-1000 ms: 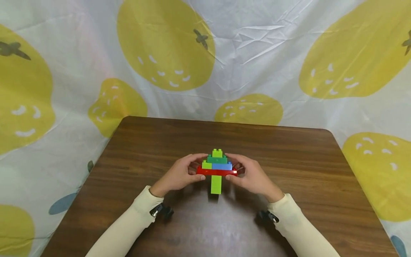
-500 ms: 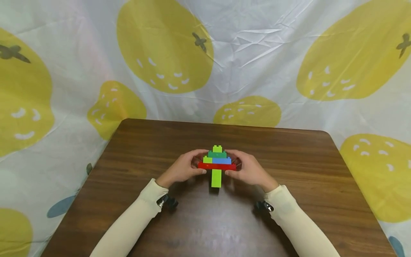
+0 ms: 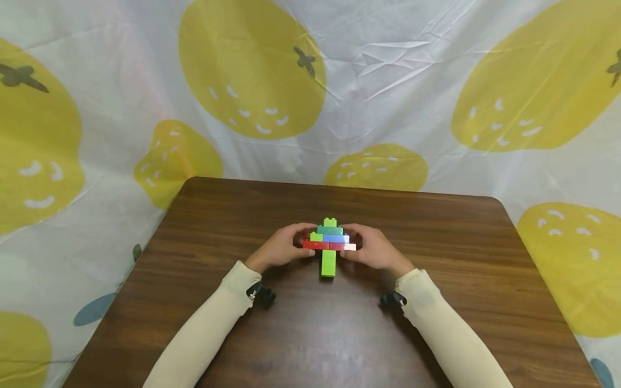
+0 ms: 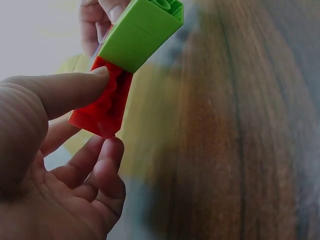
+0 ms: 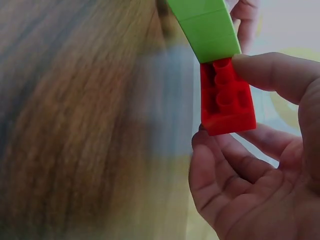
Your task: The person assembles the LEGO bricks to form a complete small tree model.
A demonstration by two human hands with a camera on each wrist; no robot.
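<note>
A tree-shaped build of toy building bricks (image 3: 329,263) is held between both hands over the table. Its trunk is lime green, with a red row above, then lime and blue bricks, a dark green one and a lime one on top. My left hand (image 3: 281,246) grips the left end, thumb on the red brick (image 4: 112,100) in the left wrist view. The right hand (image 3: 374,248) grips the opposite end, its thumb by the red brick (image 5: 227,97) and trunk. The trunk's hollow underside shows in the left wrist view. Whether the trunk's base touches the table cannot be told.
A dark brown wooden table (image 3: 310,334) with rounded far corners spreads beneath the hands. Behind it hangs a white cloth (image 3: 388,108) printed with yellow lemons. Each cream sleeve has a black wrist device (image 3: 262,293) at its cuff.
Both hands have shifted the brick build slightly away from the body, toward the table's far side. The dark shadow under the trunk has shrunk. Both hands keep their hold.
</note>
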